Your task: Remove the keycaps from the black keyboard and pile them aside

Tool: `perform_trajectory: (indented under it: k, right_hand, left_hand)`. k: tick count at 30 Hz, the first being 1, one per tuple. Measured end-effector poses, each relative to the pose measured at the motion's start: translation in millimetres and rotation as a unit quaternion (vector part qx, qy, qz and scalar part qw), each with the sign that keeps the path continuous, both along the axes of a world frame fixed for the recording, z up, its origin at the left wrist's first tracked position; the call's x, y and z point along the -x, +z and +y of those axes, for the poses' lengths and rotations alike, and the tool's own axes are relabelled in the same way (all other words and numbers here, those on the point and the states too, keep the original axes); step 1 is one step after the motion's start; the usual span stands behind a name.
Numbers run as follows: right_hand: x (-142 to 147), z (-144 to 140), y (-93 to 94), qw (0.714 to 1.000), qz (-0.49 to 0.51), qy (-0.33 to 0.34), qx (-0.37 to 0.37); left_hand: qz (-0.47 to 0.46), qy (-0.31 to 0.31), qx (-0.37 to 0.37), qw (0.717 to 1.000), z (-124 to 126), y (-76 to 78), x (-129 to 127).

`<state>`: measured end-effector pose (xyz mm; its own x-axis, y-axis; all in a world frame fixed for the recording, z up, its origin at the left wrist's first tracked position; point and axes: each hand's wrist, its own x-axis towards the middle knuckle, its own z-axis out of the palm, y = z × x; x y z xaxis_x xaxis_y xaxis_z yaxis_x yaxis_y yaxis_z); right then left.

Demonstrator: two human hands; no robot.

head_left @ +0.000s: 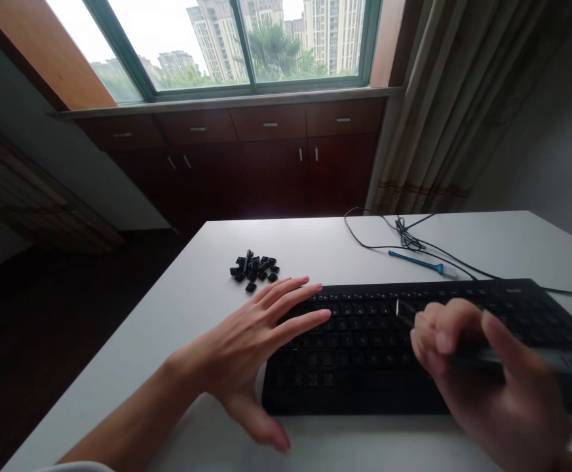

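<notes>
A black keyboard (364, 380) lies on the white table, and several bare key sockets show at its lower left. My left hand (251, 347) rests open at the keyboard's left end, its fingers spread over the upper left keys and its thumb apart near the front edge. Over the right half of the keyboard, my right hand (496, 373) is closed around a slim tool (406, 313) with a thin bright metal tip and a dark grey-green handle. Motion blur and the fingers hide the tool's exact kind. Its tip points at the upper middle keys.
Loose black keycaps (253, 267) are heaped behind my left hand. Beyond the keyboard lie a blue brush (420, 262) and a coiled black cable (408, 237). The white table (295, 246) ends before dark red cabinets (266, 177) under a window.
</notes>
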<state>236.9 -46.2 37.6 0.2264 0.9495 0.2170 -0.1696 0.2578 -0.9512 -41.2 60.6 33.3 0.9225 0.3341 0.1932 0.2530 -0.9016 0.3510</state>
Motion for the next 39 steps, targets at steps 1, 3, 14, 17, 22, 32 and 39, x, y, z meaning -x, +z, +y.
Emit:
perform_trajectory:
  k: [1,3,14,17,22,32,39]
  right_hand:
    - [2,-7,-1.2,0.999,-0.025,0.041,-0.003]
    - [1,-20,-4.6,0.988,-0.083,0.13,-0.004]
    - [11,-7,-30.8,0.882,-0.049,0.454,-0.116]
    - [16,-12,-36.5,0.897,-0.094,0.43,-0.027]
    - [24,-24,-49.6,0.867,-0.057,0.495,0.012]
    - [26,-15,-53.2,0.886,-0.033,0.455,-0.087]
    - [12,-12,-41.6,0.932,-0.086,0.317,-0.151]
  left_hand:
    - [-0.004,-0.008,0.002,1.0,0,-0.5,-2]
    - [-0.007,-0.018,0.004,1.0,-1,-1.9,-6]
    - [-0.083,-0.036,0.004,0.996,6,-20.3,-6]
    - [-0.092,-0.031,0.005,0.995,6,-20.3,-6]
    - [-0.096,-0.022,0.015,0.995,3,-17.1,-5]
    - [-0.095,-0.009,0.041,0.995,5,-12.7,-7]
    - [-0.092,0.034,0.027,0.995,2,-15.3,-10]
